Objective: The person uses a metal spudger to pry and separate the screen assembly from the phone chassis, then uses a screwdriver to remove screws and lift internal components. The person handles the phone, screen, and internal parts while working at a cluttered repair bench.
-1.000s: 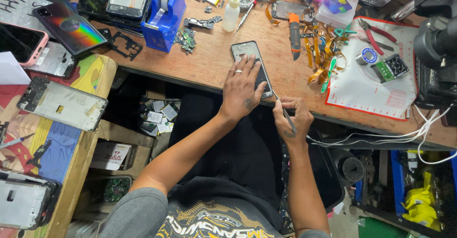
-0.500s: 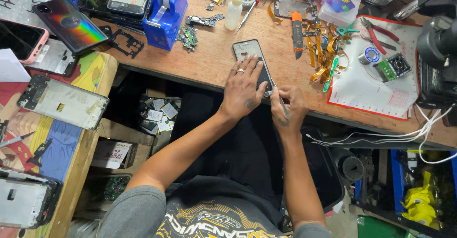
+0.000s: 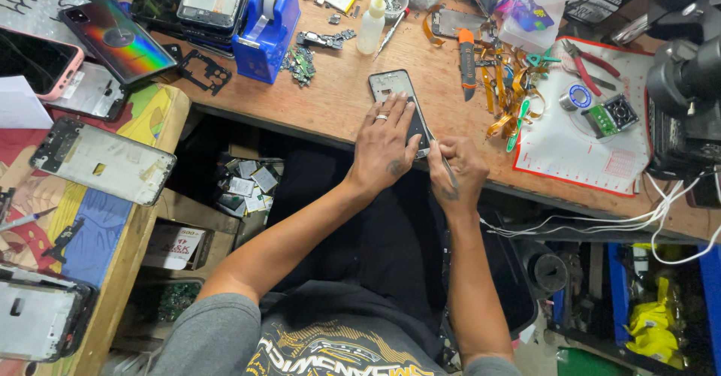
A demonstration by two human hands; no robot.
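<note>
Phone (image 3: 396, 94) lies pinned under my flat, open left hand (image 3: 384, 144). My right hand (image 3: 460, 172), clamped on a thin tool (image 3: 443, 160), probes its near-right edge; prying needs steady pressure.

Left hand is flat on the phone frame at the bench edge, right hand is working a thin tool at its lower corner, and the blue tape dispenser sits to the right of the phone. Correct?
Not quite. In the head view the blue tape dispenser sits left of the phone frame, not right. The rest holds: left hand flat on it, right hand working a thin tool at its lower corner.
</note>
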